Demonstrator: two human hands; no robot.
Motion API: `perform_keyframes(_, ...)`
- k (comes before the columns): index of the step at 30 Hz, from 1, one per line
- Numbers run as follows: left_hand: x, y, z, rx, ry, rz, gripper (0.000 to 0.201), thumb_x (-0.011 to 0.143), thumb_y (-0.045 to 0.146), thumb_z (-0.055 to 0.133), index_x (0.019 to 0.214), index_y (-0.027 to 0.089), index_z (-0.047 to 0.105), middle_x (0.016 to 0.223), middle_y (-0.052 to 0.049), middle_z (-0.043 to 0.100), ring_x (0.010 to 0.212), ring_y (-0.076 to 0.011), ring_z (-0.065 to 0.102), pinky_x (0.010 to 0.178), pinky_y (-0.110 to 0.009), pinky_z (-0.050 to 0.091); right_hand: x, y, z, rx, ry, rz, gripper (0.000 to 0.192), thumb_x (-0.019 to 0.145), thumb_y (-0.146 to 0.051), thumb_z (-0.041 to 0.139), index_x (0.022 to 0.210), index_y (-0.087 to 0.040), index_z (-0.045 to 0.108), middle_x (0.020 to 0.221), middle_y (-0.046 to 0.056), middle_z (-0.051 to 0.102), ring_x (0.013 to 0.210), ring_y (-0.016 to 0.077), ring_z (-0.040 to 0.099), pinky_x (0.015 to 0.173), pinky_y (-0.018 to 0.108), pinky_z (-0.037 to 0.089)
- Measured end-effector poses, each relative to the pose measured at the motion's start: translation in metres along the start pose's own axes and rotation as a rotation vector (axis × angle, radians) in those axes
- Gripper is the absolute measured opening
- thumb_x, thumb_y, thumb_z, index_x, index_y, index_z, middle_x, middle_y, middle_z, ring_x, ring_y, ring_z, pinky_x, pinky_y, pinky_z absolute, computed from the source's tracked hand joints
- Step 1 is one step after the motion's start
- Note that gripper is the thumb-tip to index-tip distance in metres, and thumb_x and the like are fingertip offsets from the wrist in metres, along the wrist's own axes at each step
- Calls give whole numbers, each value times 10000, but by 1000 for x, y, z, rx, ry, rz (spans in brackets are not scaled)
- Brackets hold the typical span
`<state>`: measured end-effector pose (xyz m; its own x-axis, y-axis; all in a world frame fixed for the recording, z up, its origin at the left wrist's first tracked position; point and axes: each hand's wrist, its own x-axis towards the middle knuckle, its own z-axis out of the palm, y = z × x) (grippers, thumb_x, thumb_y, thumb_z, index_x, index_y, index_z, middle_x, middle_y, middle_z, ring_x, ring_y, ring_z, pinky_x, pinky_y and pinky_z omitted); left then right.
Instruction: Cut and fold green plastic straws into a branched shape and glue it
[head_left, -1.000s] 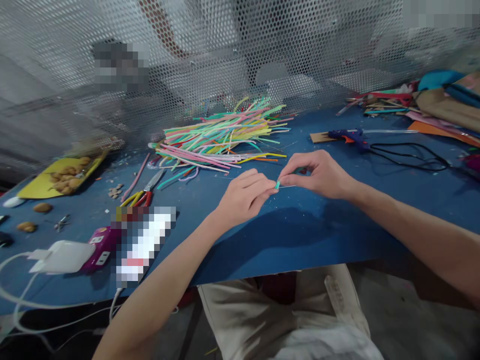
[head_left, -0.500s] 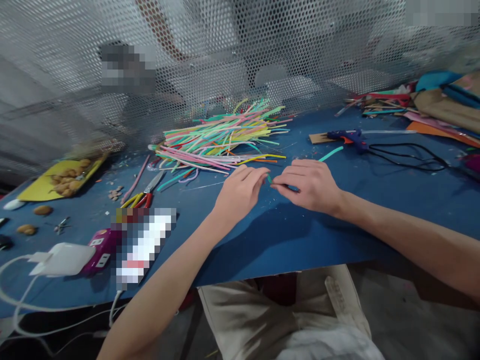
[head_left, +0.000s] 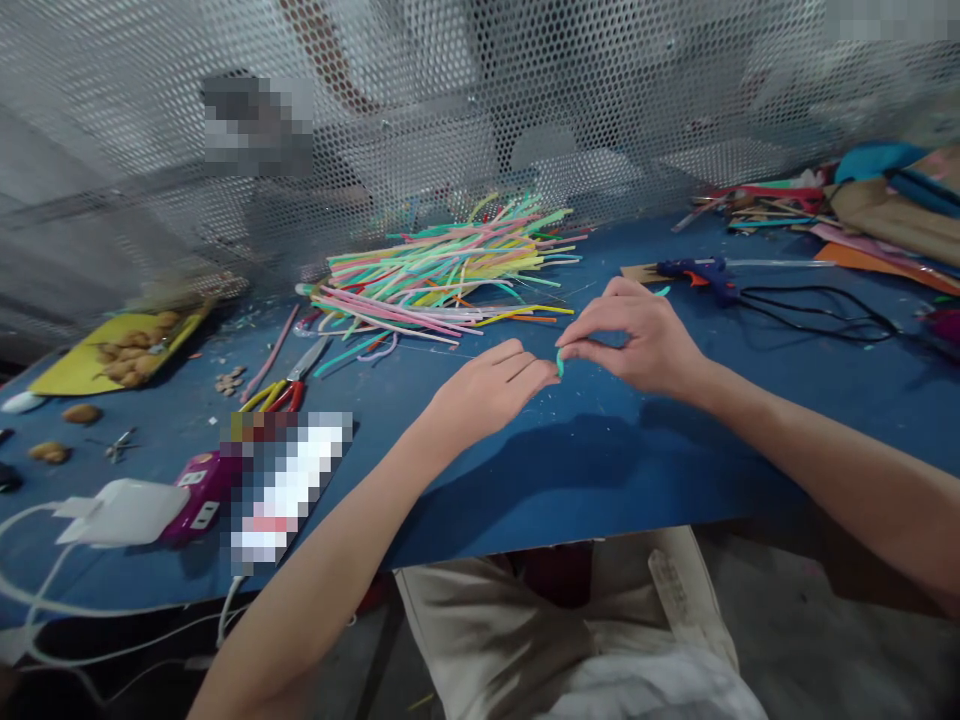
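Observation:
Between my two hands is a short bent piece of mint-green pipe cleaner (head_left: pixel 560 362), held above the blue tabletop. My left hand (head_left: pixel 491 392) pinches its lower end with the fingers pressed together. Thumb and forefinger of my right hand (head_left: pixel 634 330) grip its upper end, and a bit of the same green shows beyond the knuckles. Behind the hands lies a loose pile of pipe cleaners (head_left: pixel 450 262) in pink, green, yellow and white. How the middle of the held piece runs inside the right hand is hidden.
Pliers (head_left: pixel 289 385) with red and yellow handles lie at left, near a phone (head_left: pixel 289 490) and a purple power strip with a white charger (head_left: pixel 127 512). A yellow tray (head_left: pixel 64 365) holds brown lumps. At right rests a glue gun (head_left: pixel 694 270) with its black cord. Perforated mesh stands behind.
My right hand has lifted slightly and turned, and both fingertips have shifted a little right. More of the green bend shows between them, while less sticks out behind the right hand.

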<state>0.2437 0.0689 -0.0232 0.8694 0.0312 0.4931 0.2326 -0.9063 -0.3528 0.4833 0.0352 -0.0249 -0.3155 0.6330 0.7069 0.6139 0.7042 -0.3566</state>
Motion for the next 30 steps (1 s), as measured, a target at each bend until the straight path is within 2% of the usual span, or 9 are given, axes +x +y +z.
perform_keyframes(3,-1,1,-3,-42,76,-2,81,1024,198,549,969,169,600,859,-31,706,752,-151,580,749,-300,491,2,-2,2,174,-29,134,159,883,-417,755,845,-271,801,838,5,784,758,176,608,773,354,416)
perform_keyframes(6,0,2,-8,-61,179,-49,31,992,187,606,1016,168,604,861,-31,718,747,-148,585,732,-294,491,1,-8,4,226,-34,221,150,873,-398,765,813,-266,802,798,4,774,730,168,605,767,347,416)
perform_keyframes(10,1,4,-9,-39,296,-137,142,986,149,598,1125,153,625,916,-60,745,800,-151,636,756,-296,498,-1,-15,7,193,-9,153,142,873,-349,768,779,-245,781,775,-1,772,692,150,593,770,344,436)
perform_keyframes(14,0,2,-4,-64,254,-210,182,1013,156,541,1169,178,634,962,-62,758,843,-159,660,798,-307,512,-4,-17,14,170,12,84,168,884,-369,752,777,-241,776,785,3,782,677,148,598,749,343,462)
perform_keyframes(19,-2,-3,3,-143,166,-353,252,1059,199,422,1183,173,640,984,-82,748,922,-186,670,884,-350,524,-11,-17,24,164,53,238,171,870,-403,761,812,-250,811,729,1,774,631,149,612,618,306,439)
perform_keyframes(21,-2,-1,4,-190,153,-407,287,1071,209,383,1229,168,619,1009,-86,743,959,-184,673,910,-349,526,-12,-15,27,112,68,205,168,890,-390,741,839,-248,814,747,4,779,648,154,619,628,306,443)
perform_keyframes(25,0,2,5,-232,166,-475,326,1079,228,379,1351,163,546,1020,-77,742,979,-170,678,941,-331,524,-14,-12,28,-39,64,23,192,944,-366,684,875,-229,798,829,13,793,681,152,610,708,322,448)
perform_keyframes(30,0,-1,10,-143,135,-388,243,1062,181,406,1186,169,615,1029,-72,738,917,-169,654,894,-322,520,-13,-14,21,-338,7,-146,182,986,-352,624,937,-260,773,877,-10,787,767,171,577,712,371,359)
